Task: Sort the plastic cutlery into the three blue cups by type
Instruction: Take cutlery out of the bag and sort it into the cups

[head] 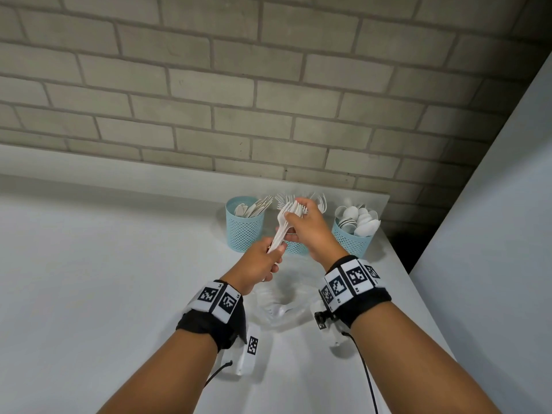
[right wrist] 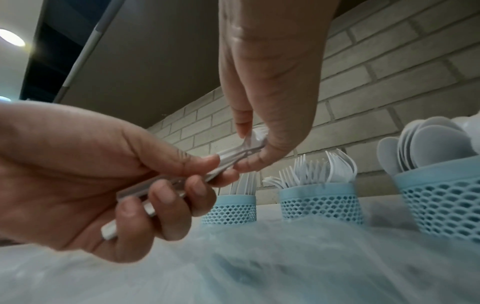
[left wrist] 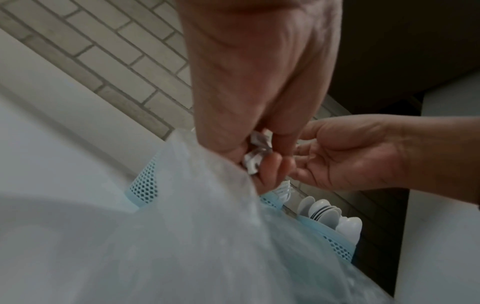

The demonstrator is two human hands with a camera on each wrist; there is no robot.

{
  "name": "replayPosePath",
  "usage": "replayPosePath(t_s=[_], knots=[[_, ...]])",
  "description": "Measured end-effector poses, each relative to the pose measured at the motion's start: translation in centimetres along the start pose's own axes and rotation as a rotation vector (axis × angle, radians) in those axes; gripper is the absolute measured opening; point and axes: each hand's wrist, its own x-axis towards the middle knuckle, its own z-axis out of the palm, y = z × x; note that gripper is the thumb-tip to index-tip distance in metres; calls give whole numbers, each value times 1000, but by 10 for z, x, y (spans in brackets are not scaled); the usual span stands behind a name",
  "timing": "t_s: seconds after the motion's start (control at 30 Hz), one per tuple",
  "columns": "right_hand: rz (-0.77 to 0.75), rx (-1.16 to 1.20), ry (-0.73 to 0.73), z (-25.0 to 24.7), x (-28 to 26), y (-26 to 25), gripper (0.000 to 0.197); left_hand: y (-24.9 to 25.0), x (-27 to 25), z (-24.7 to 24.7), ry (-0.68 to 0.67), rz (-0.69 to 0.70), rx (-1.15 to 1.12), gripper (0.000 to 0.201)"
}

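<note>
A bundle of white plastic forks [head: 283, 225] is held in the air in front of the cups by both hands. My left hand [head: 263, 259] grips the handles [right wrist: 145, 189], and my right hand [head: 301, 222] pinches the tine ends [right wrist: 255, 139]. Three blue mesh cups stand in a row by the wall. The left cup [head: 244, 224] holds knives, the middle cup [head: 295, 246] holds forks [right wrist: 311, 170], and the right cup [head: 352, 239] holds spoons [head: 360, 218]. The hands hide most of the middle cup in the head view.
A clear plastic bag [head: 279, 306] with a few white pieces inside lies on the white table [head: 104, 279] between my wrists. A brick wall [head: 268, 85] runs behind the cups. The table's right edge [head: 418, 291] drops off beside a white panel.
</note>
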Motion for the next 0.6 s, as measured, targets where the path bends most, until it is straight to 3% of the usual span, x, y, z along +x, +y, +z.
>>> replayPosePath(t_s=[0.2,0.33,0.6], knots=[[80,183,-72,-4,0,-1,40,6,-3,-1,24,-30,-100,42],[144,386,-100,-7,-2,-2,37,5,-2,-2,62,-55,-110,35],[220,572,-139,-2,-5,3,22,2,-1,0,33,-77,-73,36]])
